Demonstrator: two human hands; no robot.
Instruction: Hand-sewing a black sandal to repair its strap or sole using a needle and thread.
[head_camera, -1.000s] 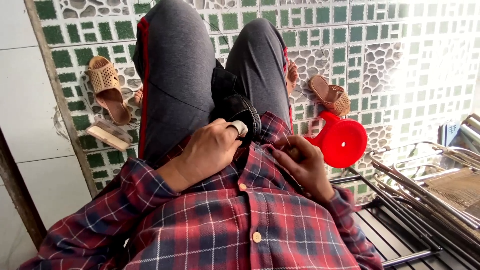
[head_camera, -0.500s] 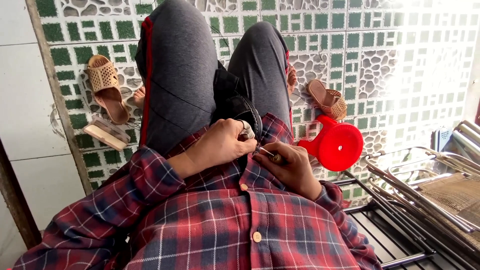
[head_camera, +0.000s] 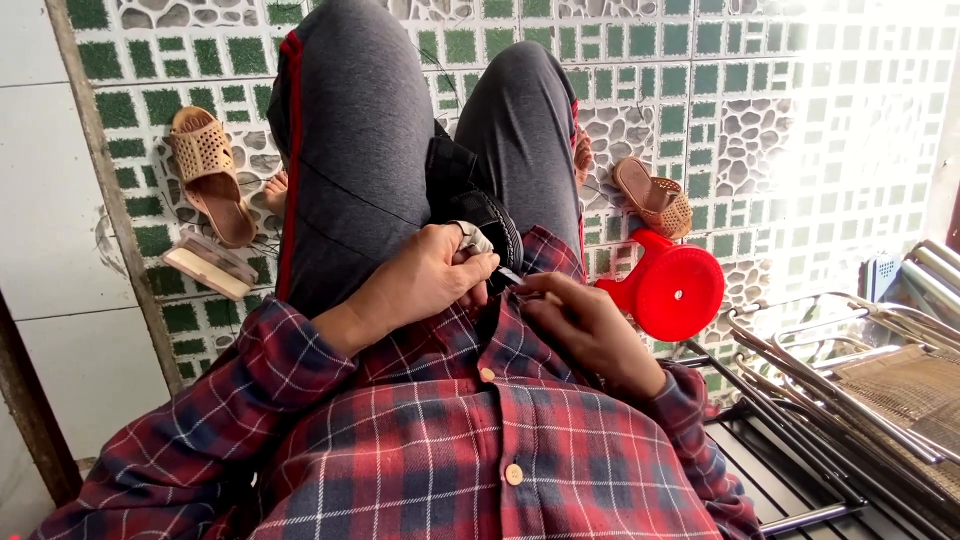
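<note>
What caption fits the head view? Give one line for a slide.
Seated person's left hand and right hand pinch a small metal piece at a plaid shirt's hem, red stool alongside.

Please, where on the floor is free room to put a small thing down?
Bare tiled floor lies beyond the red stool, past the right sandal. Crowded: the metal rack at right, and left around the other sandal and wooden block.

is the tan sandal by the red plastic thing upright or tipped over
Tipped. The tan sandal beside the red plastic thing lies on its side, its woven strap facing sideways rather than up, on the tiled floor.
</note>
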